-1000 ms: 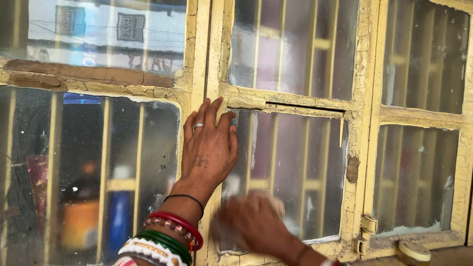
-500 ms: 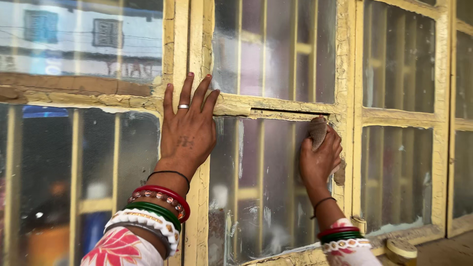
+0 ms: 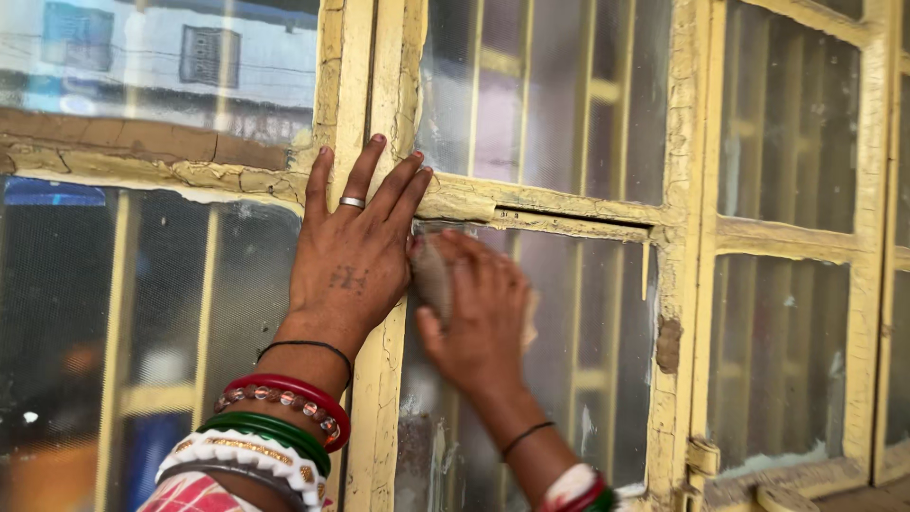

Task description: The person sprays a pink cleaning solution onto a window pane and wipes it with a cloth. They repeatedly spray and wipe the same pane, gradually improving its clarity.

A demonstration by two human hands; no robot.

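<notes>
Since a moment ago, my right hand (image 3: 479,308) has swept from the right edge of the lower pane across to its upper left corner, while my left hand (image 3: 353,248) has stayed planted on the frame. Before me stands the window frame (image 3: 384,379), old wood in cracked, peeling yellow paint, with several panes set in it. Its dusty glass pane (image 3: 578,351), the lower middle one, is streaked and cloudy, and yellow bars show dimly behind it. Across the top of that pane runs the horizontal crossbar (image 3: 550,210), its paint flaking and a dark gap beneath it. I keep my left hand flat and fully spread against the upright post, fingers fanned and reaching up to the crossbar, gripping nothing. Just to its right, almost touching its thumb side, my right hand presses against the glass with its fingers curled loosely around a small wad of brownish cloth (image 3: 433,275); the hand is blurred, so I cannot tell how tightly it closes. That cloth lies on the glass between my two hands, close under the crossbar. On my left wrist sit red, green and white bangles (image 3: 284,417), and a silver ring (image 3: 352,202) circles one left finger.
</notes>
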